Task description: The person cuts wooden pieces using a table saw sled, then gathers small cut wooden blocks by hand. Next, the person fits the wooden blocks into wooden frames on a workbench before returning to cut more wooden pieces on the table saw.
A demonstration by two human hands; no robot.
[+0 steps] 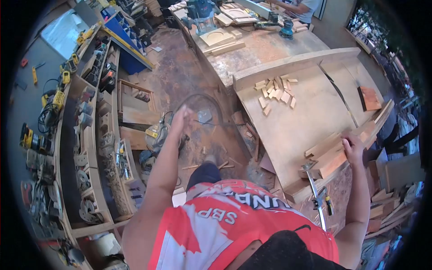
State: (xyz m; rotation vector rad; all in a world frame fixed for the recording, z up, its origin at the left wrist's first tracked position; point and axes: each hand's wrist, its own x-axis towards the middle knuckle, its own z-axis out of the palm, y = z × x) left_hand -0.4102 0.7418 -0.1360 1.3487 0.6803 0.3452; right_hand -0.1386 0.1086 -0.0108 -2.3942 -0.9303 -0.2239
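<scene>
My left hand [182, 120] is held out over the floor, fingers apart, holding nothing. At the near edge of the wooden workbench [279, 130], my right hand [353, 147] rests with curled fingers on a wooden board [333, 157]. A bar clamp [316, 193] with a black and yellow handle is attached at the left end of that board and hangs over the bench edge. Several small wood blocks [276, 93] lie scattered near the raised back rail of the bench. A reddish wood block [369, 98] sits at the far right.
Long shelves [92, 180] with tools run along the left. A power tool [155, 135] and a cable [216, 101] lie on the floor. Behind stands another table [265, 51] with a blue router [200, 13], a sander [286, 29] and a person [299, 8]. Offcuts are piled at right.
</scene>
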